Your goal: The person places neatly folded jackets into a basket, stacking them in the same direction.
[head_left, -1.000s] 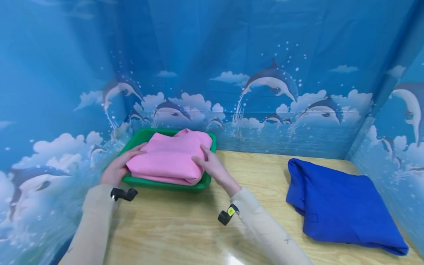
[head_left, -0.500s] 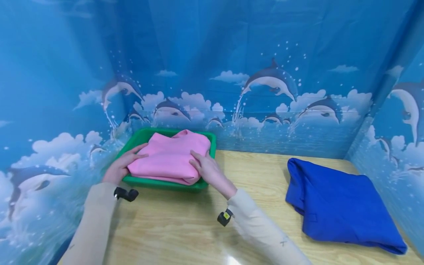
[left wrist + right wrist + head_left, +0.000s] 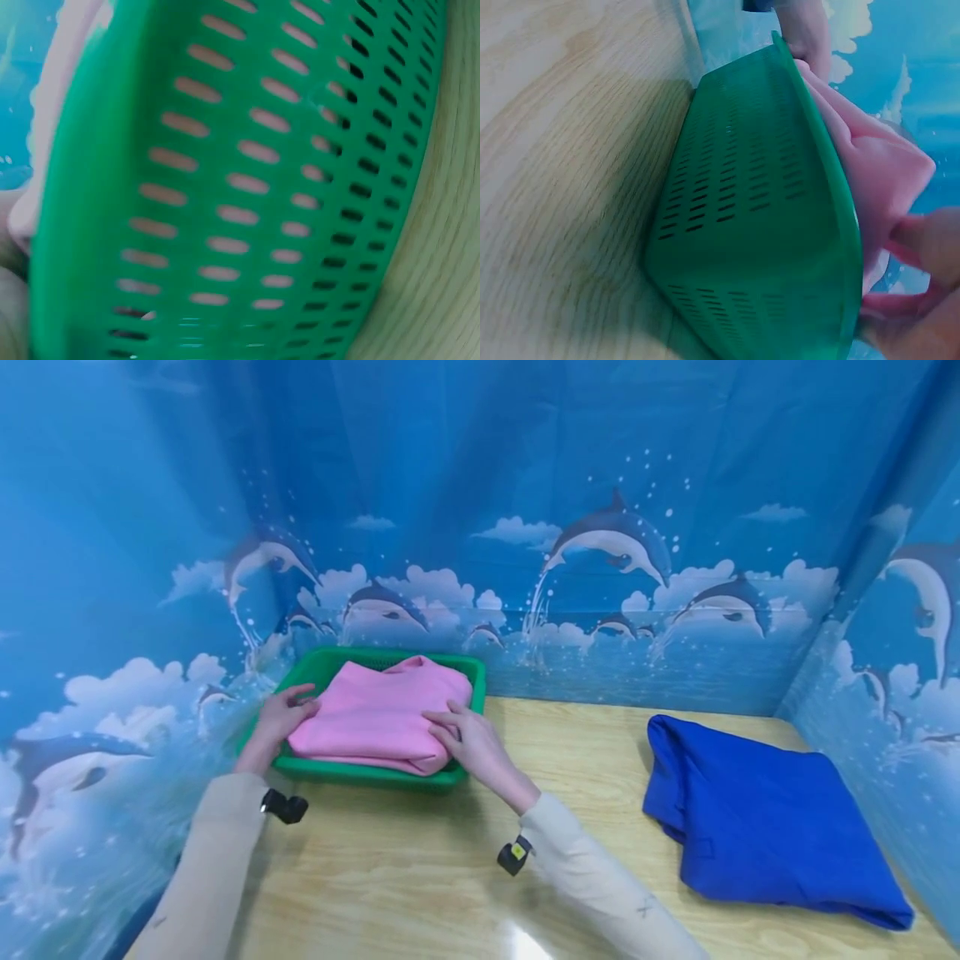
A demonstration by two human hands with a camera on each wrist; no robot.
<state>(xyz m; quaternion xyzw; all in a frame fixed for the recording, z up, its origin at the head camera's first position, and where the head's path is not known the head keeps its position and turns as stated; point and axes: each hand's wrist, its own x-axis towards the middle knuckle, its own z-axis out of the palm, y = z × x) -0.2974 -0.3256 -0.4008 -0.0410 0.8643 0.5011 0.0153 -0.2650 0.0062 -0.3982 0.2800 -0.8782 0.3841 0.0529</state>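
A folded pink garment (image 3: 378, 714) lies in a green plastic basket (image 3: 367, 774), slightly above its rim at the back right. My left hand (image 3: 279, 718) is at the garment's left edge, its thumb by the cloth and its fingers spread over the basket's left side. On the right, my right hand (image 3: 476, 747) rests its thumb and fingertips on the garment's right corner. The right wrist view shows fingers (image 3: 922, 240) against the pink cloth beside the rim. Slotted basket wall fills most of the left wrist view, with pink showing through the holes.
A folded blue garment (image 3: 772, 827) lies on the wooden table (image 3: 390, 868) at the right. Behind the basket and along both sides hangs a blue dolphin-print curtain (image 3: 480, 527). The basket stands in the back left corner, near the curtain.
My left hand has drawn back leftward and loosened from the garment's edge. The right hand has shifted slightly left and down onto its corner. The garment sits a little lower in the basket.
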